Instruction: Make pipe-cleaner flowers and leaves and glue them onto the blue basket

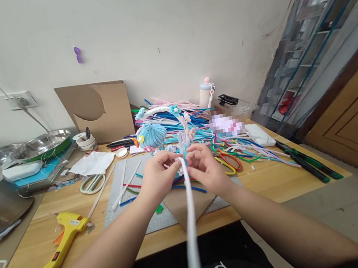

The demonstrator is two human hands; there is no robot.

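Both my hands meet above the wooden table (25,267), just over a grey cutting mat (128,180). My left hand (156,175) and my right hand (206,168) pinch the same white fuzzy hoop (191,233), a pipe-cleaner headband that curves from my lap up between the fingers and arches on to small blue and pink flowers (178,113). All fingers are closed on the hoop near a blue twist. A blue fluffy pom-pom figure (151,134) sits just behind my left hand.
A heap of coloured pipe cleaners (222,144) lies behind and right of my hands. A yellow glue gun (64,237) and scissors (92,184) lie at left, green-handled pliers (308,162) at right. Metal pans (42,144) and cardboard (101,106) stand at the back.
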